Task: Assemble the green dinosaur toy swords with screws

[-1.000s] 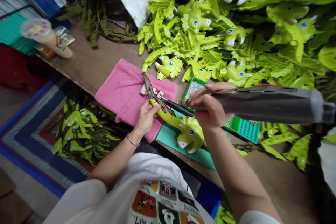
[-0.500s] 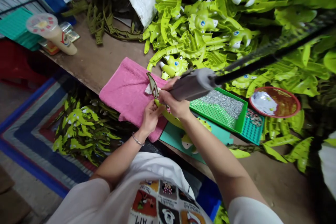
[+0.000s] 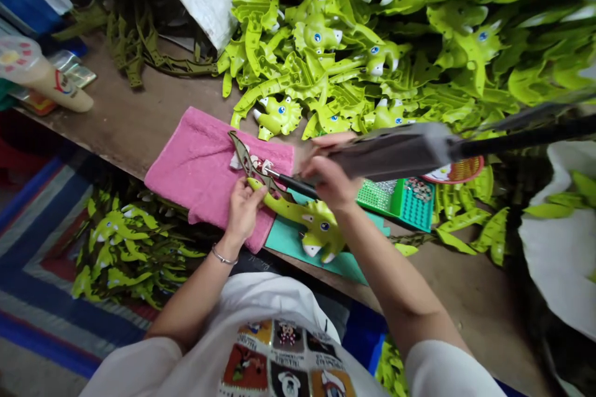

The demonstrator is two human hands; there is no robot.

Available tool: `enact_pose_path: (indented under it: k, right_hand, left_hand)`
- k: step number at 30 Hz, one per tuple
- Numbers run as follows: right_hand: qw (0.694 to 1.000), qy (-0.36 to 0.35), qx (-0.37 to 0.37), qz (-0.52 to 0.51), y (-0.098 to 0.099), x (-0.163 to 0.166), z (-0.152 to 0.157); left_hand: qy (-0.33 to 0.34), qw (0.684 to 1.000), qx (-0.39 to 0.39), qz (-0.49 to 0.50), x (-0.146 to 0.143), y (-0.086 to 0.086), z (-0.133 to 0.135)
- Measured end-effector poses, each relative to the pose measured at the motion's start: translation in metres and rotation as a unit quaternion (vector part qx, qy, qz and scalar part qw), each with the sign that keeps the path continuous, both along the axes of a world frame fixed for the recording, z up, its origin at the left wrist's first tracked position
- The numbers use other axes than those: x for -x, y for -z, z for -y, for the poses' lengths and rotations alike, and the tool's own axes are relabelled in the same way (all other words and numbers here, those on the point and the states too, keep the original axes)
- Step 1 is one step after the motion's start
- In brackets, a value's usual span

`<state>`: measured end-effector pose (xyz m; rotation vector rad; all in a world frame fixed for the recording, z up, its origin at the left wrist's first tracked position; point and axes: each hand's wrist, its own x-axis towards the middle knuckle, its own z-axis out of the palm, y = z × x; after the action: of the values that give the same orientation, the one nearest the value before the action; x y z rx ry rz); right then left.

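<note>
The worktop (image 3: pixel 139 118) is crowded: pile of green toy parts (image 3: pixel 372 43) behind, green tray (image 3: pixel 395 198) at right, partly hidden by the grey screwdriver (image 3: pixel 395 149). The dinosaur toy (image 3: pixel 302 220) lies across pink towel (image 3: pixel 195 164) and teal mat (image 3: pixel 288 242): lime green, blue eye, white horns, head nearest the person. Grip of the left hand (image 3: pixel 242 208) closed on its thin end; grip of the right hand (image 3: pixel 328 177) clenched round the screwdriver.

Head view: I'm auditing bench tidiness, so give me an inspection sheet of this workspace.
Surface: wooden bench, pink towel and teal mat at its edge.
Job's things: dinosaur toy across towel and mat; power screwdriver, tip on the toy.
Clutter: heap of green toy parts, screw tray, bottle.
Grippers: left hand grips the toy; right hand grips the screwdriver.
Cables: black cable from the screwdriver's rear.
Surroundings: striped rug, more parts on the floor.
</note>
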<state>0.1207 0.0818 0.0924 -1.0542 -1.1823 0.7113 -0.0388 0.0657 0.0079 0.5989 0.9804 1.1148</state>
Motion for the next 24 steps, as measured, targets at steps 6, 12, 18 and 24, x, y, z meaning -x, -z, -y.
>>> enact_pose_path:
  k: [6,12,18,24]
  right_hand:
    - [0.991,0.120,-0.011,-0.061,0.028,-0.057,0.009]
    - [0.991,0.124,0.004,-0.049,0.050,-0.059,0.007]
    - [0.993,0.109,0.018,-0.049,0.053,-0.058,0.006]
    - [0.992,0.112,0.028,-0.053,0.051,-0.056,0.005]
  left_hand:
    - [-0.059,0.951,-0.185,-0.240,0.011,-0.019,0.016]
    - [0.249,0.641,-0.513,-0.514,0.004,-0.059,0.025]
    - [0.309,0.540,-0.551,-0.557,-0.010,-0.050,0.017]
    - [0.333,0.551,-0.546,-0.536,0.013,-0.050,0.004]
